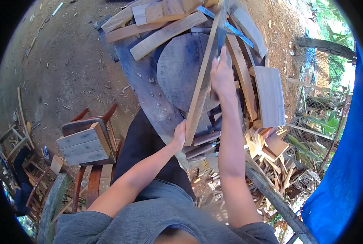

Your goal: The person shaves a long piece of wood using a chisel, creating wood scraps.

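A long wooden strip (202, 81) slants up across the workbench, on edge above a round wooden disc (175, 67). My left hand (179, 133) is closed around the near end of this strip, with its fingers partly hidden. Farther up, my right hand (223, 75) is closed beside the strip, its index finger stretched along a flat, grey-blue bladed tool (221, 37). The tool's handle lies hidden in the palm, and its exact kind cannot be made out. A blue ruler (234, 30) lies crosswise behind the blade.
Curved wooden pieces (168, 35) lie along the bench's far edge, and another (242, 75) rests to the right. A wide board (269, 96) sits beyond it. Offcuts (271, 148) pile up below right. At left stands a wooden chair (94, 140); a blue tarp (336, 179) hangs right.
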Demonstrator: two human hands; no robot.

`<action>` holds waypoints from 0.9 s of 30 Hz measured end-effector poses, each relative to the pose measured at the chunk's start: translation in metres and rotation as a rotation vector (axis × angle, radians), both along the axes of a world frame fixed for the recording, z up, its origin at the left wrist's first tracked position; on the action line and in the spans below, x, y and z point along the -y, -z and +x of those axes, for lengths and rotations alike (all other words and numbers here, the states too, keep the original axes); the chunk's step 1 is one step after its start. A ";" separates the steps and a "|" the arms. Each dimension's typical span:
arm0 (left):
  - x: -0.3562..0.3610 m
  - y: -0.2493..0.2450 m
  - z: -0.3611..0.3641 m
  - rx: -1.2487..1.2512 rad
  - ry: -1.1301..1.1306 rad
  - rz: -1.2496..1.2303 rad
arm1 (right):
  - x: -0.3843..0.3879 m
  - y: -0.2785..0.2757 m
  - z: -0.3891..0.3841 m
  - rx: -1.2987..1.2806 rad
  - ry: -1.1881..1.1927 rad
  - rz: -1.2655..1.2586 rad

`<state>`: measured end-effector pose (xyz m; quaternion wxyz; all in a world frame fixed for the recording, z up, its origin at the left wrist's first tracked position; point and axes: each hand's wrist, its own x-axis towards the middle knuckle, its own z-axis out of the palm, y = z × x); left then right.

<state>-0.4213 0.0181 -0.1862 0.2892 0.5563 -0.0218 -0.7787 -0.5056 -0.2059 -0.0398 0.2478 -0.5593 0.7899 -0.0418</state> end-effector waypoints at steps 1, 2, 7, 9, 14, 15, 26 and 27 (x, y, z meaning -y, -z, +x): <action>-0.001 0.001 0.000 -0.030 -0.015 -0.021 | -0.015 -0.007 0.002 -0.002 0.001 0.039; -0.005 0.000 -0.004 -0.064 -0.032 -0.033 | -0.040 -0.009 0.005 -0.050 -0.039 0.079; -0.002 -0.012 0.000 -0.009 -0.014 0.001 | -0.037 -0.010 0.003 -0.008 -0.045 0.149; -0.004 0.002 -0.006 -0.022 -0.015 -0.039 | 0.010 0.008 -0.011 -0.040 -0.076 -0.032; -0.006 0.006 -0.005 -0.061 -0.018 -0.027 | -0.029 -0.015 0.004 -0.055 -0.058 0.105; -0.002 -0.002 -0.006 -0.065 -0.031 -0.021 | -0.049 -0.020 0.007 -0.060 -0.071 0.111; -0.009 0.024 -0.005 -0.066 0.009 0.015 | 0.045 0.004 -0.020 0.033 -0.036 0.000; -0.008 0.028 -0.006 -0.073 0.004 -0.009 | 0.019 0.014 -0.023 -0.011 -0.112 -0.069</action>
